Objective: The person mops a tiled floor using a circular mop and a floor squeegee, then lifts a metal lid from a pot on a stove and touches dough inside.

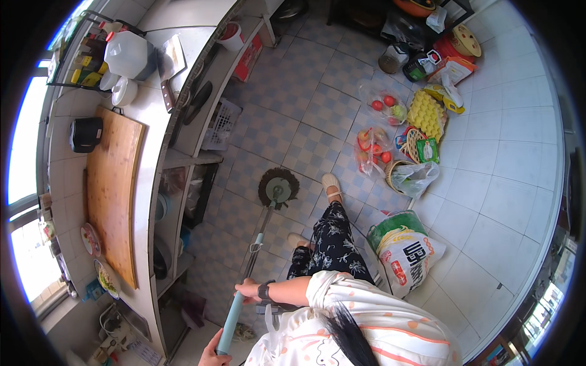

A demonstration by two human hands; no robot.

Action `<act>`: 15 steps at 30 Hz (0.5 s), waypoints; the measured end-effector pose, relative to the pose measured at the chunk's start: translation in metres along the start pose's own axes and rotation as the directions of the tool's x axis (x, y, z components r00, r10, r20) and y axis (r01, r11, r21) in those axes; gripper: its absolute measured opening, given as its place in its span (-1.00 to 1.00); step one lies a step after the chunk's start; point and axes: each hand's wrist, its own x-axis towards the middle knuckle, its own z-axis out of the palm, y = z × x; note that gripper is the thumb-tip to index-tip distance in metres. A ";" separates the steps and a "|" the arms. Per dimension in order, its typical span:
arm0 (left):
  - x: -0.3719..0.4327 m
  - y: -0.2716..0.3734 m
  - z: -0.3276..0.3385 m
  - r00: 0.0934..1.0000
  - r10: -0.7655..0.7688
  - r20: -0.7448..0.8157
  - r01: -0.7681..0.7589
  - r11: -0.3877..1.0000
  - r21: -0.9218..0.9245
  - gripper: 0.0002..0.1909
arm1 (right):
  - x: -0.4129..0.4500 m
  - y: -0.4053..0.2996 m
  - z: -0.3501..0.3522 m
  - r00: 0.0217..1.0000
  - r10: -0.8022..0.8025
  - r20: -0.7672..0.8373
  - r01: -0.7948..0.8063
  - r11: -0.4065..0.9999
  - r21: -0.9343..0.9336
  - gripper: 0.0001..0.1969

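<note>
My right hand [248,291], with a dark watch at the wrist, is closed around the pale green handle [233,320] of a mop in the lower middle. Lower down, at the handle's end, my left hand [215,353] grips it, partly cut off by the picture's edge. From there the metal pole slants up and right to a round mop head [278,188] with a brown fringe and a light green disc, lying on the checkered tile floor [316,114]. My feet stand to the right of the pole and below the mop head.
Along the left runs a counter [155,105] with a cleaver [167,91], a wooden cutting board [114,183] and open shelves below. On the right floor are bags of tomatoes [374,148], a yellow egg tray [425,114], a wicker basket [392,176] and a large printed sack [407,261].
</note>
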 end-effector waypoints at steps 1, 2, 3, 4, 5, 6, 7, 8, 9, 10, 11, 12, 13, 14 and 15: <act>0.002 0.005 0.001 1.000 0.000 0.001 0.000 1.000 0.003 -0.09 | -0.005 -0.006 -0.005 1.000 -0.002 0.000 0.002 1.000 0.003 -0.74; 0.008 0.011 0.005 0.999 0.027 0.028 -0.028 0.999 0.019 -0.09 | -0.011 -0.013 -0.013 0.998 -0.044 -0.035 0.044 0.999 -0.004 -0.74; 0.016 0.019 0.010 0.997 0.057 0.059 -0.059 0.998 0.038 -0.09 | -0.019 -0.023 -0.025 0.993 -0.090 -0.073 0.090 0.996 -0.010 -0.75; 0.025 0.029 0.018 0.994 0.064 0.085 -0.066 0.998 0.019 -0.09 | -0.025 -0.034 -0.039 0.984 -0.128 -0.121 0.129 0.992 0.000 -0.75; 0.034 0.041 0.026 0.994 0.064 0.088 -0.066 0.998 0.024 -0.09 | -0.031 -0.047 -0.056 0.972 -0.164 -0.168 0.168 0.986 0.009 -0.75; 0.044 0.054 0.036 0.980 0.125 0.156 -0.137 0.988 0.068 -0.11 | -0.042 -0.065 -0.076 0.964 -0.182 -0.191 0.184 0.983 -0.010 -0.76; 0.057 0.068 0.049 0.956 0.180 0.231 -0.210 0.971 0.111 -0.12 | -0.054 -0.083 -0.100 0.955 -0.201 -0.218 0.200 0.979 -0.025 -0.75; 0.071 0.081 0.064 0.939 0.219 0.265 -0.256 0.960 0.115 -0.12 | -0.056 -0.099 -0.127 0.937 -0.232 -0.262 0.238 0.971 -0.011 -0.75; 0.089 0.096 0.083 0.917 0.254 0.309 -0.303 0.945 0.122 -0.12 | -0.053 -0.113 -0.162 0.910 -0.277 -0.309 0.289 0.957 -0.006 -0.76; 0.108 0.111 0.104 0.894 0.293 0.338 -0.349 0.930 0.115 -0.14 | -0.062 -0.130 -0.189 0.873 -0.311 -0.376 0.327 0.945 -0.022 -0.76; 0.128 0.123 0.129 0.866 0.331 0.376 -0.397 0.911 0.114 -0.15 | -0.062 -0.142 -0.230 0.839 -0.351 -0.415 0.374 0.927 -0.028 -0.76; 0.155 0.120 0.149 0.830 0.422 0.364 -0.485 0.869 0.100 -0.15 | -0.081 -0.160 -0.247 0.811 -0.336 -0.479 0.387 0.922 0.007 -0.76; 0.169 0.123 0.170 0.799 0.464 0.383 -0.532 0.842 0.087 -0.17 | -0.083 -0.170 -0.280 0.761 -0.355 -0.543 0.397 0.917 -0.044 -0.74; 0.184 0.122 0.186 0.773 0.507 0.381 -0.570 0.819 0.067 -0.18 | -0.091 -0.179 -0.291 0.702 -0.366 -0.612 0.407 0.910 -0.078 -0.71; 0.184 0.119 0.187 0.763 0.526 0.375 -0.586 0.808 0.059 -0.20 | -0.096 -0.183 -0.297 0.686 -0.358 -0.634 0.373 0.920 -0.117 -0.70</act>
